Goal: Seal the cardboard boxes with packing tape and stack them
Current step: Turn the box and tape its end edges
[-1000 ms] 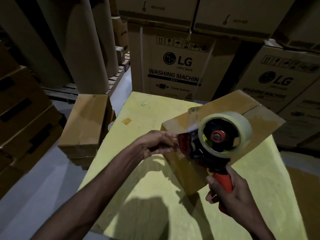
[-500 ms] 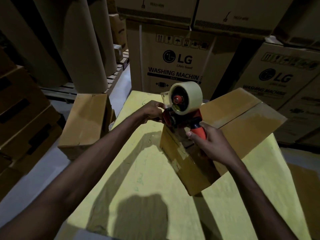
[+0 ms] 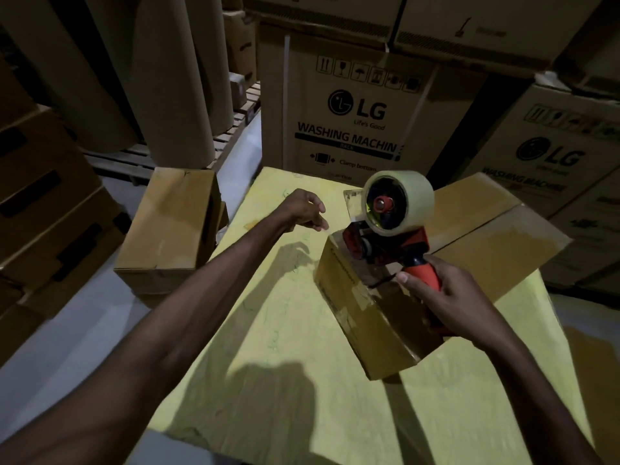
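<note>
A brown cardboard box (image 3: pixel 496 243) lies on the yellow table (image 3: pixel 285 330), its flaps closed along a centre seam. My right hand (image 3: pixel 436 290) grips the red handle of a tape dispenser (image 3: pixel 392 223), whose roller presses on the box's near left corner. A roll of clear tape sits on the dispenser. Clear tape runs down the box's left side face. My left hand (image 3: pixel 303 211) hovers above the table left of the box, fingers apart, holding nothing.
A sealed cardboard box (image 3: pixel 171 226) sits on the floor left of the table. Large LG washing machine cartons (image 3: pixel 352 122) rise behind the table, with more at the right. Tall cardboard rolls (image 3: pixel 174 78) stand on a pallet at the back left, and stacked boxes (image 3: pixel 43 203) fill the left edge.
The dispenser moved from in front of the box onto its top left corner. My left hand let go of the tape end and drew away to the left.
</note>
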{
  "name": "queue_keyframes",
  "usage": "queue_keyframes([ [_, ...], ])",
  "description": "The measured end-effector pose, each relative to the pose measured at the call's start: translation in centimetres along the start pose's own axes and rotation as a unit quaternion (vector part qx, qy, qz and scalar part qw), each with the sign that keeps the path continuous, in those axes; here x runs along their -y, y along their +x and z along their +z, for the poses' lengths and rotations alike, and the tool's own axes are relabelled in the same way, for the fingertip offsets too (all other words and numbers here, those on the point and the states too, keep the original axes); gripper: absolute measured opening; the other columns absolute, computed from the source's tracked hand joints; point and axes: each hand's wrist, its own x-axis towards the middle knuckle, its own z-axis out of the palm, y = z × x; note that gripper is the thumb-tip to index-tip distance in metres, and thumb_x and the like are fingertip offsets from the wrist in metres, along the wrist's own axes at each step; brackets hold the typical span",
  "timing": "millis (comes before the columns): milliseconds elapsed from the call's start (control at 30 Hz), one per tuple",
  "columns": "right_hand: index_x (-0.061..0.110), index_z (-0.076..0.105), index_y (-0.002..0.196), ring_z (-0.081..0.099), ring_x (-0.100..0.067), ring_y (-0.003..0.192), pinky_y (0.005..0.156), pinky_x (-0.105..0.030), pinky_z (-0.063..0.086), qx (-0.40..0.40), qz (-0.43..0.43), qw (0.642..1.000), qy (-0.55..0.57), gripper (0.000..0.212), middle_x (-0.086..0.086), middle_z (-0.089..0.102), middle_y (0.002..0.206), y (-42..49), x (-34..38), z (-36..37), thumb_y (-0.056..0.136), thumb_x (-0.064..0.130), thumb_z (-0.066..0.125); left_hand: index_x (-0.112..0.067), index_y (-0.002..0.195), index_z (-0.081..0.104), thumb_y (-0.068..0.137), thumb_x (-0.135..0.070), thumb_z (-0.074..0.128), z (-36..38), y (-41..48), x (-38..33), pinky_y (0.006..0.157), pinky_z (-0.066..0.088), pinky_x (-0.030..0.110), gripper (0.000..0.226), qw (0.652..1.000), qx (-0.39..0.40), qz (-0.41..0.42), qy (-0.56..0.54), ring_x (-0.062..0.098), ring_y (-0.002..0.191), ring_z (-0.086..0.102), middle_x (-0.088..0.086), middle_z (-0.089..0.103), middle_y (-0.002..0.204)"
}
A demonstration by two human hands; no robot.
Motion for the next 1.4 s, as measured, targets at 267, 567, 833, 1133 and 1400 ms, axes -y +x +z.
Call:
queue_keyframes([
  [267, 0.030, 0.055, 0.119, 0.069, -0.015, 0.060, 0.048, -0.023, 0.054, -0.009, -0.010, 0.999, -0.036, 0.034, -0.005, 0.066, 0.084, -0.7, -0.2, 0.7, 0.092, 0.047, 0.062, -0.005, 0.087, 0.062, 0.087, 0.015, 0.068, 0.9, 0.9, 0.8, 0.055, 0.054, 0.025, 0.020, 0.999, 0.006, 0.014, 0.038, 0.016, 0.051, 0.069, 0.024, 0.074, 0.079],
  [567, 0.035, 0.056, 0.114, 0.068, -0.020, 0.056, 0.046, -0.024, 0.053, -0.015, -0.009, 1.000, -0.007, 0.026, -0.009, 0.067, 0.084, -0.7, -0.2, 1.3, 0.091, 0.046, 0.063, -0.005, 0.084, 0.062, 0.088, 0.015, 0.067, 0.6, 0.4, 1.4, 0.043, 0.044, 0.017, 0.021, 0.999, -0.001, 0.013, 0.032, 0.013, 0.050, 0.068, 0.023, 0.073, 0.080],
  [833, 0.036, 0.059, 0.110, 0.068, -0.019, 0.056, 0.047, -0.026, 0.053, -0.018, -0.009, 1.000, -0.009, 0.027, -0.004, 0.068, 0.081, -0.8, -0.9, 2.1, 0.089, 0.053, 0.062, -0.005, 0.075, 0.072, 0.084, 0.013, 0.067, 0.9, 0.5, 3.1, 0.059, 0.049, 0.025, 0.020, 1.000, 0.010, 0.009, 0.018, 0.021, 0.064, 0.070, 0.024, 0.075, 0.084],
  [1133, 0.031, 0.063, 0.109, 0.069, -0.020, 0.056, 0.048, -0.034, 0.056, -0.027, 0.002, 0.999, -0.017, 0.032, -0.002, 0.070, 0.079, -1.7, -1.7, 2.3, 0.089, 0.055, 0.063, -0.004, 0.090, 0.081, 0.083, 0.005, 0.073, 2.2, -0.3, 4.6, 0.059, 0.050, 0.022, 0.014, 1.000, 0.015, 0.022, -0.015, 0.014, 0.065, 0.067, 0.008, 0.075, 0.071],
  [1400, 0.031, 0.063, 0.112, 0.070, -0.020, 0.061, 0.050, -0.035, 0.059, -0.030, 0.012, 0.999, -0.012, 0.033, 0.000, 0.070, 0.087, -1.7, -1.9, 2.4, 0.090, 0.055, 0.063, -0.015, 0.097, 0.084, 0.087, -0.002, 0.071, 3.2, -2.1, 5.7, 0.067, 0.051, 0.018, 0.021, 0.986, -0.137, 0.086, 0.028, 0.009, 0.079, 0.071, -0.001, 0.079, 0.090],
])
